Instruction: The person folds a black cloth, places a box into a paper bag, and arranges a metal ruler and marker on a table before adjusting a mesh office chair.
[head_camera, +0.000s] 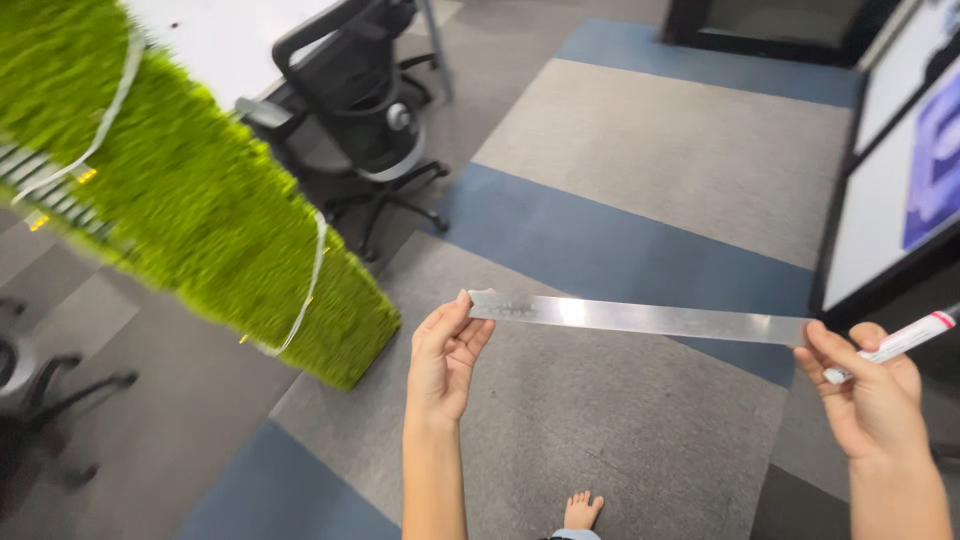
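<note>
Nearest, low in the view, a bare foot (582, 510) stands on the grey and blue carpet (640, 150). Just above it the two hands are raised. The left hand (445, 360) pinches one end of a long strip of clear tape (640, 318) between thumb and fingertips, the other fingers loosely curled. The right hand (870, 395) is closed on the other end, and the same hand also grips a white marker (905, 338) with a red band, which juts out past the fingers to the right and slightly up.

The tape spans the gap between the two sets of fingers, stretched flat and taut. Its long axis runs left to right and dips a little toward the right hand. Both hands touch it, one at each end, so neither is nearer.

Beyond the left fingers, to the left, stands a block of green artificial grass (200, 200) wound with a white strip. Farther off is a black office chair (370, 110).
</note>
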